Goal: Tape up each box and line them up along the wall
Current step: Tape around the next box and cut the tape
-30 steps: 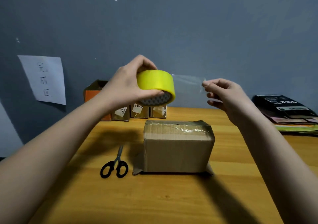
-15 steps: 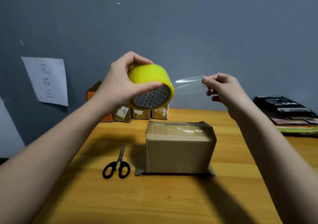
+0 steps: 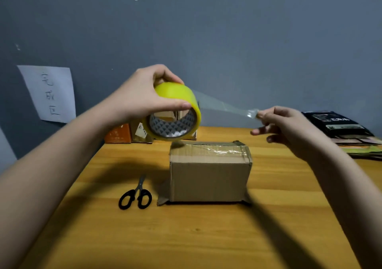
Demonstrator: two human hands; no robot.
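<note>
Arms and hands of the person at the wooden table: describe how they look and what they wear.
Both forearms enter from the lower corners of the head view and are bare, with no sleeve in the frame. The left hand and the right hand wear no gloves. No watch, bracelet or ring shows on the visible wrists and fingers. The fingernails look short and unpainted. No markings show.

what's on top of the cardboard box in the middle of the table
Clear tape lies across the top of the cardboard box, shiny and wrinkled. Nothing else rests on it. Its contents are hidden.
</note>
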